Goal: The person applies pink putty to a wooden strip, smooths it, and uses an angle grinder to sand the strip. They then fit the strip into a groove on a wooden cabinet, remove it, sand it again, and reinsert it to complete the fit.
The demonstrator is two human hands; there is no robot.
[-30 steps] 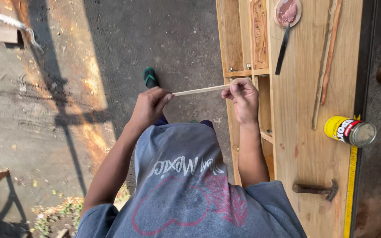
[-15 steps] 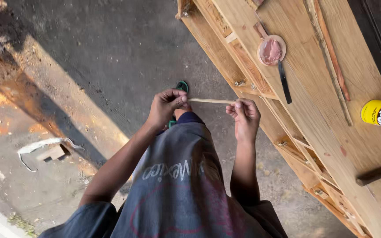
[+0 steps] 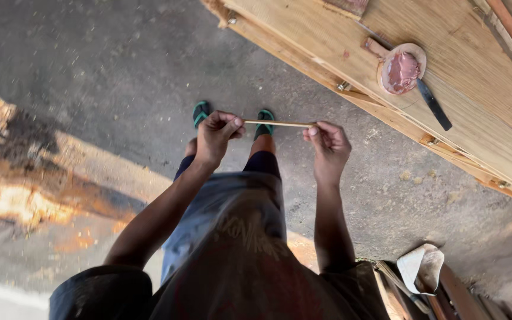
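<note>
The left hand (image 3: 217, 133) is clenched in a fist-like grip around the left end of a thin wooden stick (image 3: 280, 124), its knuckles facing up and the thumb pressed against the wood. The stick runs nearly level from that fist across to the right hand (image 3: 326, 142), spanning the gap between them above the person's feet. It is pale, straw-coloured, slim and straight, with its middle stretch bare and both ends hidden inside the fingers. The right hand's grip is a pinch: fingertips and thumb close on the stick's right end, the other fingers curled beneath.

Below the stick, two green sandals (image 3: 201, 112) stand on the grey concrete floor (image 3: 102, 65), with a sunlit patch off to the left. To the right, well apart from the hands, a plywood tabletop (image 3: 457, 112) slants across the upper corner. On it lies a round lid holding pinkish putty (image 3: 402, 70), with a dark-bladed putty knife (image 3: 431, 105) just beside it, its blade pointing toward the board's edge. At the lower right a crumpled white cloth (image 3: 422, 266) rests on some wooden pieces.
</note>
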